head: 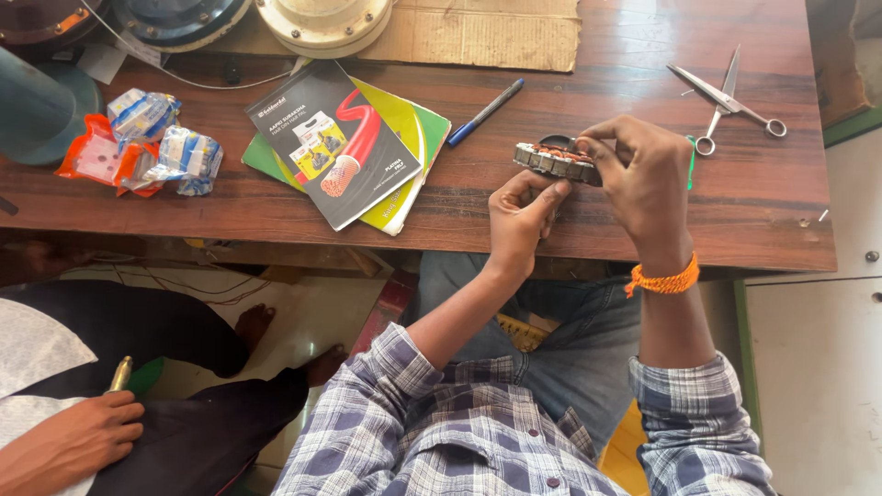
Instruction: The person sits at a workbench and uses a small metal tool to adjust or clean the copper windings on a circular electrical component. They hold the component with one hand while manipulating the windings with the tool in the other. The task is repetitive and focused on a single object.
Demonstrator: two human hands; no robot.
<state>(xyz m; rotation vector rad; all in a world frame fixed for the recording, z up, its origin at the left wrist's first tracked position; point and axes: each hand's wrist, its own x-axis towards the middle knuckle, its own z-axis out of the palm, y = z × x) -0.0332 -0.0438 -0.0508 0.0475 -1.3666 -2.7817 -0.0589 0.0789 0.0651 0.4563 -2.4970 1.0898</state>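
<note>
Plaid sleeves lead to both hands, left hand (517, 220) and right hand (643, 174), gripping a ring-shaped copper-wound stator (554, 161) over the scuffed wooden bench (597, 83); pale floor below.

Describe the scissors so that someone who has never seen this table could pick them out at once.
Start at the brown wooden table and go to its far right corner, beyond the right hand. The scissors lie there alone, blades open. They are the only all-metal, crossed tool; the nearby blue pen is straight and slim.
</note>
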